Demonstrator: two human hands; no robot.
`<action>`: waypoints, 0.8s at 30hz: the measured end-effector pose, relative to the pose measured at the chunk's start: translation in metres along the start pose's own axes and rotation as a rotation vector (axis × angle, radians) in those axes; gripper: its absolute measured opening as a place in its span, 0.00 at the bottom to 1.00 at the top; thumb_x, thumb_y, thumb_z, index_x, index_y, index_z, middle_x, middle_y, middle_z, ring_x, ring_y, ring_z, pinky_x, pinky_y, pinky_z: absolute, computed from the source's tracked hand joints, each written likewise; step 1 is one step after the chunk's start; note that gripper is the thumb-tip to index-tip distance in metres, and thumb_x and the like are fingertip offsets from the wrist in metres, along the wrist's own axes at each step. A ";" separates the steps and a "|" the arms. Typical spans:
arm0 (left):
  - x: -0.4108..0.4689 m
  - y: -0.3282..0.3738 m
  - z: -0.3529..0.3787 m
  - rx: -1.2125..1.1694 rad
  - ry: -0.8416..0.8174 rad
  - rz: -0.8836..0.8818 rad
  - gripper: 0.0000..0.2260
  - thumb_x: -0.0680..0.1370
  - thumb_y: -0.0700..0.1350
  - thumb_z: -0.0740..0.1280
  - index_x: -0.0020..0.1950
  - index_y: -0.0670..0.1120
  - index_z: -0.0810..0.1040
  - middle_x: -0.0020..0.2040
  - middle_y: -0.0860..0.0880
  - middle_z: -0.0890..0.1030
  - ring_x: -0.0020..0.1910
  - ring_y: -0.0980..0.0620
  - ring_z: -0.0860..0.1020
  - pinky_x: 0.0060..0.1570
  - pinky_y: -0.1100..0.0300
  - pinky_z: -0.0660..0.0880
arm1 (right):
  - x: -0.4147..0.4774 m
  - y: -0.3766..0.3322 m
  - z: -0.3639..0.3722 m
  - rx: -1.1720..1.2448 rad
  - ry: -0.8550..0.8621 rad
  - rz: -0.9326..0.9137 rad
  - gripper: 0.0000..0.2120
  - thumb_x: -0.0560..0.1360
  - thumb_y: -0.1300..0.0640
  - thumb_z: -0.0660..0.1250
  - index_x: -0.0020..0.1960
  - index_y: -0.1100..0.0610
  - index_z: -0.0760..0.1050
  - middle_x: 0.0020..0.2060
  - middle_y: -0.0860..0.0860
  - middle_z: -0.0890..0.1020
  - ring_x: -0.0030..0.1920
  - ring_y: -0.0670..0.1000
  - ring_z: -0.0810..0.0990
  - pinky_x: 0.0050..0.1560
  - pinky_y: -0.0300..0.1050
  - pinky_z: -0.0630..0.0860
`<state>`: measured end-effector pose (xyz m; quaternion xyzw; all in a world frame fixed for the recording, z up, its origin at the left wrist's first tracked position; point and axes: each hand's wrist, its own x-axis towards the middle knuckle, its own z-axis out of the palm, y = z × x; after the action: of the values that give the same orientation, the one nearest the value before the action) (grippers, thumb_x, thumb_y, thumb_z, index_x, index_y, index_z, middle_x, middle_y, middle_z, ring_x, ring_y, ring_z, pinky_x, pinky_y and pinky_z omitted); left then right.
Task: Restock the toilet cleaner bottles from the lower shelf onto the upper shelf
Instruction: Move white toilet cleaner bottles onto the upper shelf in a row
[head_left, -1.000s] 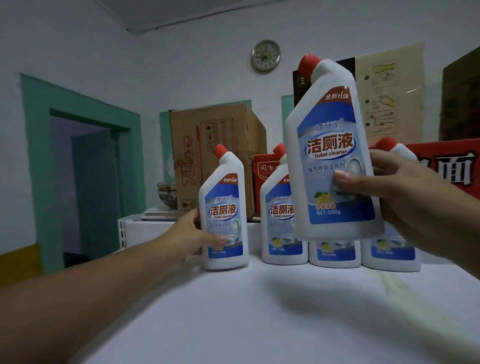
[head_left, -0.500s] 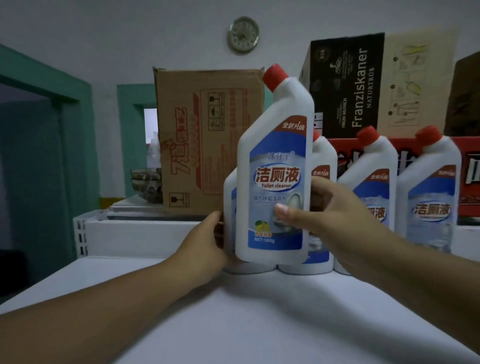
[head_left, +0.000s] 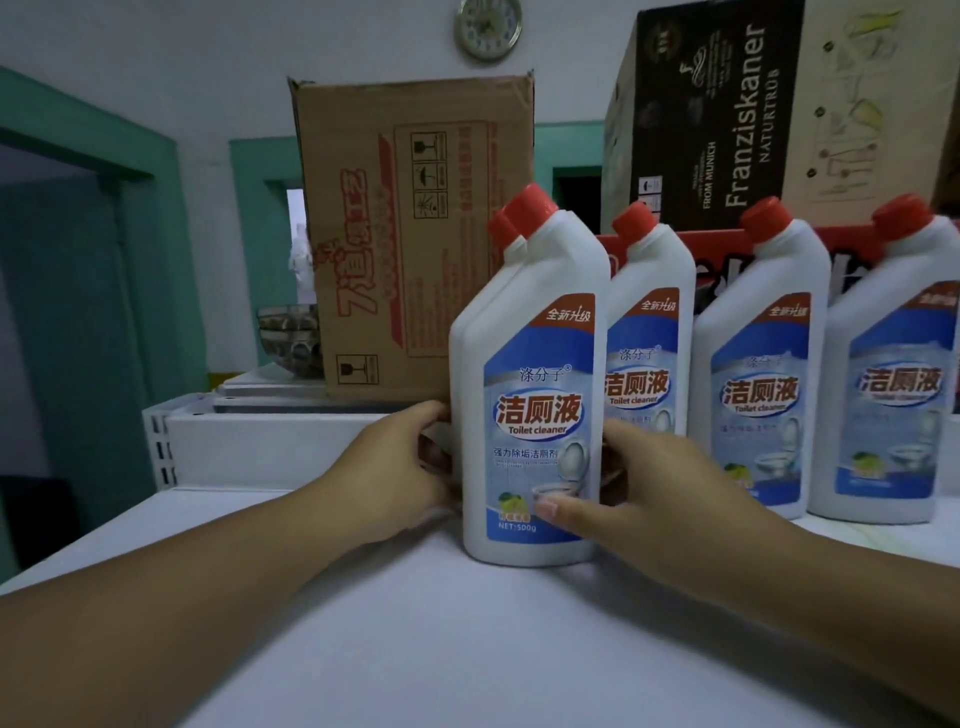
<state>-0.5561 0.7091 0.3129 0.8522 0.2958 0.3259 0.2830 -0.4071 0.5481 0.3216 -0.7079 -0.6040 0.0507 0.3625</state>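
A white toilet cleaner bottle (head_left: 540, 405) with a red cap and blue label stands upright on the white upper shelf (head_left: 415, 623). My right hand (head_left: 639, 499) grips its right side, thumb on the label. Directly behind it stands a second bottle (head_left: 470, 332), mostly hidden, and my left hand (head_left: 395, 467) holds that one at its left side. Three more bottles stand in a row to the right: one (head_left: 649, 332), another (head_left: 763, 374) and a third (head_left: 893, 384).
A brown cardboard box (head_left: 410, 234) stands behind the bottles, a black beer carton (head_left: 711, 119) at the back right over a red box (head_left: 722, 260). A clock (head_left: 488, 28) hangs on the wall. A green door frame (head_left: 150, 260) is at left.
My right hand has lowered the bottle from the air onto the shelf, in front of the bottle that my left hand holds. The view has moved closer and to the right.
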 end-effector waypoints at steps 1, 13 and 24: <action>-0.001 0.003 -0.001 0.027 -0.025 -0.014 0.24 0.66 0.37 0.75 0.57 0.55 0.75 0.44 0.48 0.84 0.42 0.50 0.83 0.49 0.52 0.80 | -0.002 0.002 -0.001 -0.128 -0.028 0.007 0.23 0.64 0.35 0.68 0.56 0.40 0.70 0.50 0.36 0.79 0.50 0.41 0.78 0.53 0.39 0.78; -0.020 0.025 -0.008 0.126 -0.352 -0.036 0.38 0.67 0.51 0.76 0.71 0.59 0.58 0.57 0.65 0.74 0.55 0.63 0.76 0.55 0.68 0.75 | 0.000 0.006 0.000 -0.471 -0.050 -0.024 0.21 0.72 0.34 0.61 0.55 0.48 0.70 0.44 0.41 0.74 0.45 0.44 0.72 0.39 0.35 0.71; -0.028 0.035 -0.015 0.403 -0.409 -0.081 0.42 0.69 0.60 0.71 0.75 0.58 0.49 0.67 0.58 0.72 0.58 0.59 0.75 0.59 0.64 0.73 | 0.000 0.011 -0.001 -0.490 -0.091 -0.067 0.25 0.71 0.32 0.59 0.58 0.47 0.69 0.51 0.44 0.79 0.48 0.45 0.76 0.46 0.39 0.77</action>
<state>-0.5727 0.6708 0.3354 0.9268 0.3251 0.0703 0.1743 -0.3972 0.5477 0.3159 -0.7511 -0.6372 -0.0777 0.1540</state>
